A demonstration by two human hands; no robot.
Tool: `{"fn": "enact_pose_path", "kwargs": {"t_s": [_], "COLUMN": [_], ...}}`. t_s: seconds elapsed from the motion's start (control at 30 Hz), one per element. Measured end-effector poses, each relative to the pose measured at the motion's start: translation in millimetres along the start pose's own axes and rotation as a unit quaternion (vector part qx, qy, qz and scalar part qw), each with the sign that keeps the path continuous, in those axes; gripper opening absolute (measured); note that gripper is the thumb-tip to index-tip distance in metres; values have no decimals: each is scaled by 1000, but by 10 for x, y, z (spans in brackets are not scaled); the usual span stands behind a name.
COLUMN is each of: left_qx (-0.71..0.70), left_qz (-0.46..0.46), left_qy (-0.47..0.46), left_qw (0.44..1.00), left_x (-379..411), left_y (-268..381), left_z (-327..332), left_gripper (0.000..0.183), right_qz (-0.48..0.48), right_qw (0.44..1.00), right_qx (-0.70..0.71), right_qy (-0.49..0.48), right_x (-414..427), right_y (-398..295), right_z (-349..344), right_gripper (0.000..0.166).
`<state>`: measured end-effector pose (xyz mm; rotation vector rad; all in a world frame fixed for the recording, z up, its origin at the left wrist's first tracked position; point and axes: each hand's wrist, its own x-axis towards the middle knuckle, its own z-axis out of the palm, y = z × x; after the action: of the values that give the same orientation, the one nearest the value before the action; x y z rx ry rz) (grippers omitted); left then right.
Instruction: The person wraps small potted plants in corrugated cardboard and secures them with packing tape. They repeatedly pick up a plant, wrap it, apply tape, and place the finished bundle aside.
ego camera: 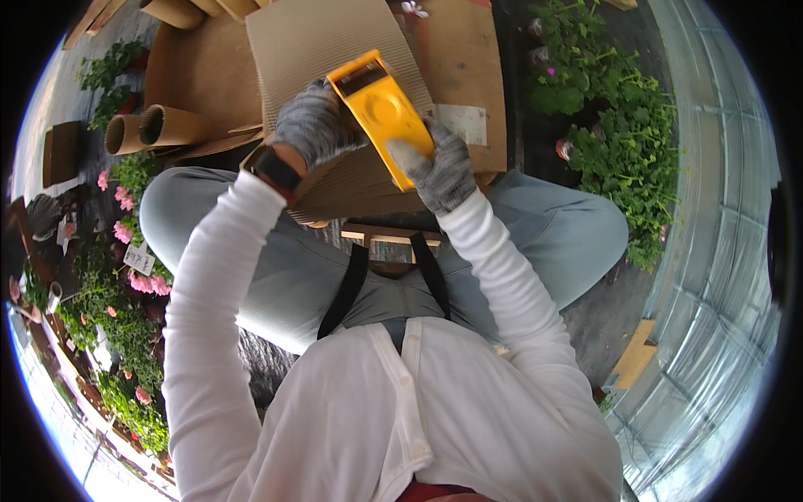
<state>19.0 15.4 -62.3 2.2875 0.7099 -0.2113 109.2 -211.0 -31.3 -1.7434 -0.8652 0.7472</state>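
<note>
My right hand (442, 166), in a grey knit glove, grips the lower end of a yellow plastic hand tool (389, 119). The tool is box-shaped, with a round raised patch and a dark opening at its far end. Beside the tool's left edge is my left hand (317, 122), gloved alike, its fingers partly hidden by the tool. Whether it holds anything cannot be told. Beneath both hands lies a sheet of corrugated cardboard (326, 47), ribbed side up. A ribbed part nearer my lap (357, 188) is bent or overlapped under the hands.
Rolled cardboard tubes (179, 125) lie beside an open cardboard box (207, 69) at left. A flattened carton (467, 75) lies under the sheet. Potted leafy plants (615, 138) stand at right, pink-flowered ones (144, 282) at left. Plastic sheeting (721, 301) walls the right side.
</note>
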Motion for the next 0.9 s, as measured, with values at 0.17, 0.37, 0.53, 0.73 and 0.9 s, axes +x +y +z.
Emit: {"fn": "enact_pose_path", "kwargs": {"t_s": [0.17, 0.37, 0.53, 0.73, 0.9], "left_qx": [-153, -464, -521, -588, -662], "left_qz": [-10, 67, 88, 39, 25], "left_qy": [-41, -181, -121, -122, -138], "left_qw": [987, 864, 841, 799, 736], "left_x": [-70, -489, -694, -722, -874], "left_y": [-284, -261, -110, -203, -142], "left_z": [-591, -704, -588, -354, -145], "left_gripper": [89, 89, 89, 75, 78], "right_qz": [-115, 77, 218, 148, 111], "right_qw": [993, 990, 962, 903, 940], "right_qx": [16, -104, -156, -402, 322], "right_qy": [-8, -64, -60, 19, -33], "right_x": [-488, -241, -212, 12, 195], "right_y": [-22, -11, 178, 375, 128], "right_z": [-384, -765, -891, -718, -331], "right_gripper": [44, 59, 56, 63, 101]}}
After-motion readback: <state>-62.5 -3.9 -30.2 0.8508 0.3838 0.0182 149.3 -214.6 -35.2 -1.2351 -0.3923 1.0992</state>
